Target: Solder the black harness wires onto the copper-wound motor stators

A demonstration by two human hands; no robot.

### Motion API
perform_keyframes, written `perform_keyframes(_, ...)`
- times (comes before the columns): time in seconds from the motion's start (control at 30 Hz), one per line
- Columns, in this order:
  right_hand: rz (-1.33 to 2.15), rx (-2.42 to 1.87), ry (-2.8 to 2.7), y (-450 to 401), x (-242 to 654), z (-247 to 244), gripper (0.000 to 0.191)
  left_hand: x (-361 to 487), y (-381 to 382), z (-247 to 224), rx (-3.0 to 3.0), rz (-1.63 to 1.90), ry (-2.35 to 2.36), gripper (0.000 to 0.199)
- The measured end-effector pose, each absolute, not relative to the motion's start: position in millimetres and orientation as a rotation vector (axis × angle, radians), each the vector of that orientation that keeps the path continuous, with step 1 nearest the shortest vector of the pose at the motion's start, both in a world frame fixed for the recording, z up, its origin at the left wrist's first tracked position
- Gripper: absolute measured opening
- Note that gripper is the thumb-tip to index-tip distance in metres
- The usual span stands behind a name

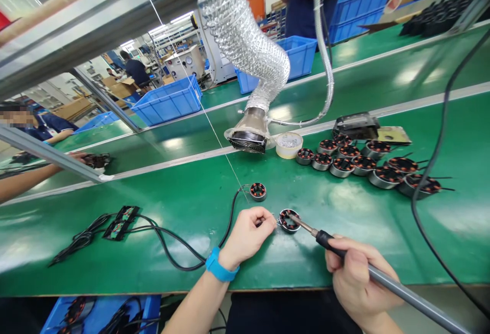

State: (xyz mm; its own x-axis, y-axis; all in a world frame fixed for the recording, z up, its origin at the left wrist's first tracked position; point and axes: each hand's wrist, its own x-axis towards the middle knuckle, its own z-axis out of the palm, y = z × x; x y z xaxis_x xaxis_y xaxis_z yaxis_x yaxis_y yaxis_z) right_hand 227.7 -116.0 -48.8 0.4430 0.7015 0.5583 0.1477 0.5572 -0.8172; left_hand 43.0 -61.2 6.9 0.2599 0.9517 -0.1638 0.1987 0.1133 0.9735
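My left hand (250,232), with a blue band at the wrist, has its thumb and fingers pinched on a thin wire; its exact end is hard to make out. The fingertips are right beside a ring-shaped motor stator (290,221) with dark windings, lying on the green bench. A soldering iron (333,245) with a grey handle is gripped in my right hand (362,278), and its tip reaches into that stator. Just behind my left hand lies another stator (258,191), joined to a black cable (232,206). A fine pale strand (206,114) slants down from overhead towards my left hand.
Several stators (342,167) sit in rows at the right, near a round tub (289,145). A foil exhaust duct (260,58) hangs over the bench. Circuit boards (121,223) with cables lie left. A blue bin (101,316) is below the edge. Other people work beyond.
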Motion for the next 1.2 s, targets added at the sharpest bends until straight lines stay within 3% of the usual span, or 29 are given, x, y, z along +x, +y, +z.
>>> perform_keyframes(0.23,0.356,-1.105,-1.318,-102.2,228.1,-32.7,0.019,42.7,-62.2,6.3,1.352,0.821,1.181,0.017)
perform_keyframes(0.47,0.442,-1.144,-1.654,-79.0,218.3,-31.7,0.057,43.4,-61.2,6.2,1.366,0.821,1.167,0.018)
perform_keyframes(0.8,0.366,-1.128,-1.730,-71.2,219.0,-39.7,0.042,43.0,-59.2,3.4,1.522,0.974,1.395,0.016)
perform_keyframes(1.07,0.397,-1.089,-1.683,-68.9,227.2,-42.1,0.046,23.1,-59.9,7.5,1.493,0.673,1.252,0.040)
perform_keyframes(1.2,0.453,-1.093,-1.671,-70.8,227.4,-41.1,0.047,14.1,-61.9,12.1,1.570,0.816,1.313,0.043)
